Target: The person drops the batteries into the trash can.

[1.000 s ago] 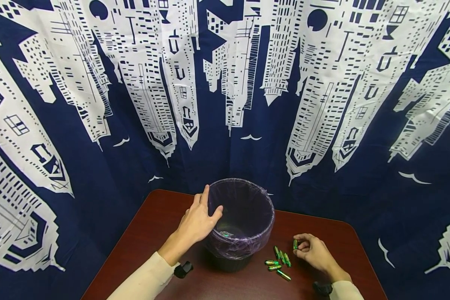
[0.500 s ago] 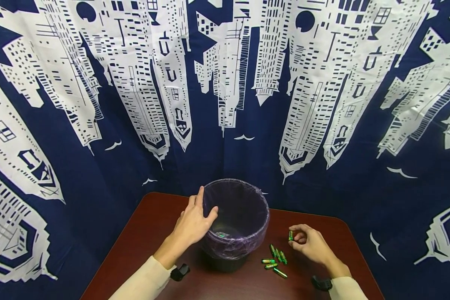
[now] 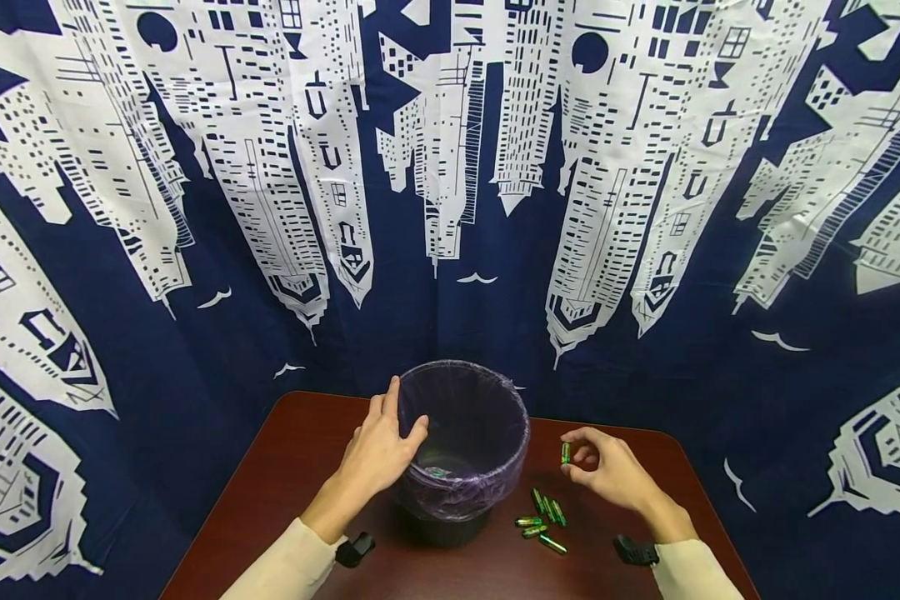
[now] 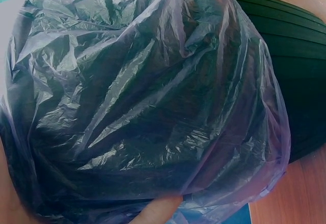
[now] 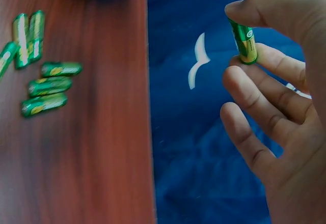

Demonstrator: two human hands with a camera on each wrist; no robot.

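Observation:
Between thumb and fingertip my right hand (image 3: 615, 475) pinches a small green-and-gold battery (image 5: 244, 43), held upright and raised from the table. Several more batteries (image 5: 48, 86) lie on the tabletop to the bin's right, below that hand in the head view. My left hand (image 3: 375, 450) rests at the left rim of a dark ribbed bin (image 4: 300, 56), fingers fairly straight and thumb spread over the opening. A thin purple plastic liner (image 3: 457, 492) is folded over the bin's rim. Small shiny things show dimly at the bin's bottom; their kind is unclear.
A reddish-brown wooden table (image 3: 255, 475) with rounded far corners carries the bin. Behind it hangs a dark blue cloth (image 3: 390, 333) printed with white upside-down buildings and birds. Each wrist bears a black strap device (image 3: 356, 550).
My right hand has lifted with its battery, away from the batteries on the table. The left hand keeps its place at the bin's rim. The whole head view has shifted a little.

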